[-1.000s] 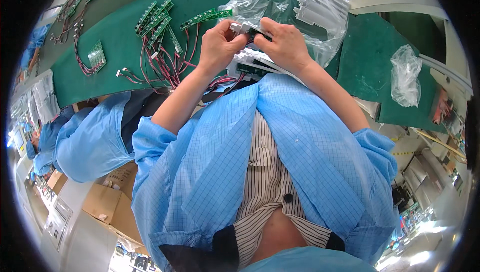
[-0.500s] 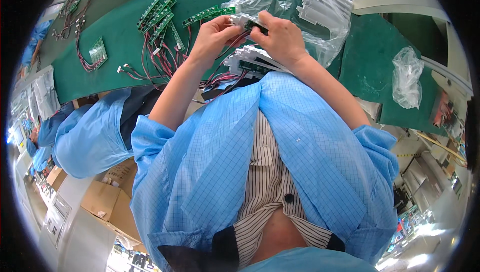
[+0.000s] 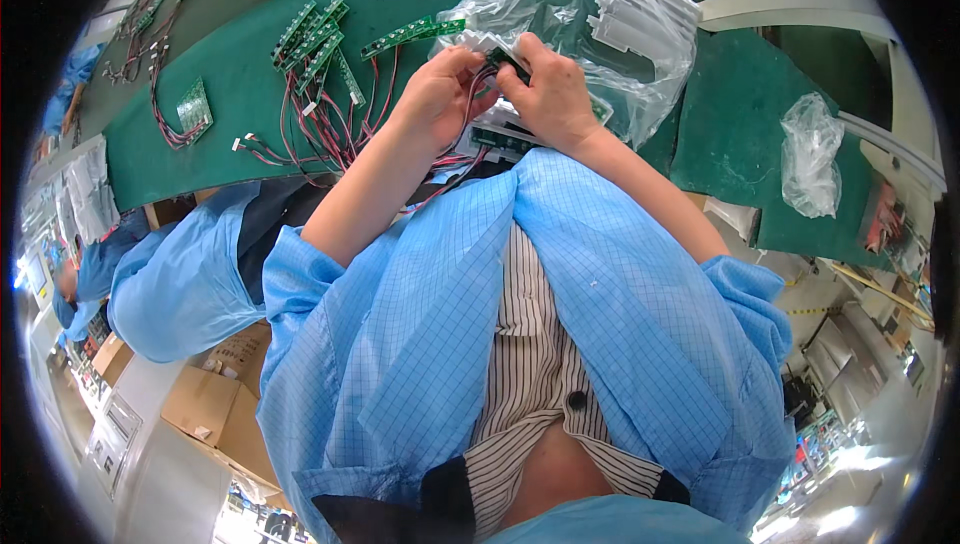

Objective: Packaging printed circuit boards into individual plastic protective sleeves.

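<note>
Both my hands are together over the near edge of the bench, on one small white plastic housing with a dark green circuit board [image 3: 508,66] in it. My left hand [image 3: 445,99] is closed round its left end, where dark and red wires run down past the fingers. With thumb and forefinger my right hand [image 3: 550,94] pinches the board's right end. Just below, close to my jacket, lie more white housings with a green board [image 3: 500,139], partly hidden by my hands. A bundle of red and black wires [image 3: 335,134] spreads to the left.
Several green circuit boards [image 3: 315,39] lie on the green bench [image 3: 240,54]. A clear plastic bag holding white plastic housings [image 3: 640,14] sits beyond my right hand. A crumpled clear bag [image 3: 811,154] is at the right. Another person in blue [image 3: 190,264] is at the left, near cardboard boxes [image 3: 215,399].
My hands have drawn slightly nearer to me with the housing. The left hand has turned, and its fingers now curl lower round the wires.
</note>
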{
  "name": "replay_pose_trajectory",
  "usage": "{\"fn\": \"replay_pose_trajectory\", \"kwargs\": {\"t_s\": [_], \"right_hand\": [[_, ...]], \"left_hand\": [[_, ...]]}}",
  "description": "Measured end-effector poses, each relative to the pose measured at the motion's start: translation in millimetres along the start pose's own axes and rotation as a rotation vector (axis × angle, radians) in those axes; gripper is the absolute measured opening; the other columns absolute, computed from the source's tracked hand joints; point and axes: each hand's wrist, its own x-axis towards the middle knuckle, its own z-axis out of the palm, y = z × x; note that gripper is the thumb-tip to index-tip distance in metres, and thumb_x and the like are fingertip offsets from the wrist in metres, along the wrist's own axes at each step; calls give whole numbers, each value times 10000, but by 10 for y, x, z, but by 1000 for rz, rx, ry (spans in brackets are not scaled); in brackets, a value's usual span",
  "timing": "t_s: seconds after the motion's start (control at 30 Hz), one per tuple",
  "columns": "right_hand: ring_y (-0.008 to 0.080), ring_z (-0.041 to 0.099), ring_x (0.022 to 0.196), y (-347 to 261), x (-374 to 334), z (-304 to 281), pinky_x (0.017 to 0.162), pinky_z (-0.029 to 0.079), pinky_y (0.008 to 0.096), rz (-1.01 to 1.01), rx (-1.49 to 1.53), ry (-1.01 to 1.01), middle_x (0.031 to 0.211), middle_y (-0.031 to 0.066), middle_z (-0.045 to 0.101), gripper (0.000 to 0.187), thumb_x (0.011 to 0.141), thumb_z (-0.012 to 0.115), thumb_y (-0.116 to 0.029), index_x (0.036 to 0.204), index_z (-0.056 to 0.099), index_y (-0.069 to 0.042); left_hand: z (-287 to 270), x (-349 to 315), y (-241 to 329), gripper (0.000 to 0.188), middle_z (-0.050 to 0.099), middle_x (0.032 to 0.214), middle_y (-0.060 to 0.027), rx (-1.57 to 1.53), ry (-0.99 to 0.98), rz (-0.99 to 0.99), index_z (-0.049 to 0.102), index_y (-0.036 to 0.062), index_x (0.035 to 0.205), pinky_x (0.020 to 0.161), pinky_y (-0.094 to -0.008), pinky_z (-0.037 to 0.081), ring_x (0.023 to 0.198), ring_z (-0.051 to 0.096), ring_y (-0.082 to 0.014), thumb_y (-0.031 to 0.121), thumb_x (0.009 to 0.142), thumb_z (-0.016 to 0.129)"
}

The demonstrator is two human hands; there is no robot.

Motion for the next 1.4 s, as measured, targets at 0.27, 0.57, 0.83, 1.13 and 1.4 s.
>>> {"fn": "replay_pose_trajectory", "kwargs": {"t_s": [0.27, 0.57, 0.83, 1.13, 1.4], "right_hand": [[353, 532, 580, -55, 22, -34, 516, 405, 411, -68, 23, 51, 648, 189, 522, 201, 758, 560, -161, 777, 413, -26], [313, 554, 578, -19, 63, -7, 522, 415, 398, -65, -18, 55, 654, 177, 531, 183, 769, 547, -152, 784, 420, -21], [134, 516, 550, 8, 153, -216, 511, 423, 296, 262, 325, -196, 627, 96, 546, 175, 777, 541, -178, 771, 502, -7], [102, 539, 590, 275, 137, -197, 516, 454, 256, 238, 569, -627, 785, 57, 573, 283, 799, 548, -165, 1026, 462, -20], [69, 513, 590, 102, 110, -373, 459, 433, 197, 441, 714, -689, 844, 46, 533, 432, 877, 506, -315, 1228, 371, -103]], "left_hand": [[-100, 123, 1, 195, 601, 900, -102, -211, -154, -76, 534, 18, 967, 737, -343, 500, 815, 593, -213, 160, 860, 454], [139, 138, -20, 99, 521, 756, -40, -162, 83, 51, 459, 125, 857, 540, -286, 469, 635, 528, -159, 75, 799, 521], [144, 0, 34, 332, 600, 764, -80, 578, -69, 334, 468, -11, 1018, 534, -244, 456, 628, 580, -134, 177, 788, 618], [170, -169, 277, 350, 632, 742, -151, 1844, 229, 494, 587, 50, 921, 615, -386, 491, 711, 621, -320, 362, 765, 608], [167, -189, 218, 262, 601, 674, -142, 1901, 264, 667, 608, 79, 793, 544, -393, 460, 628, 601, -303, 335, 810, 552]]}}
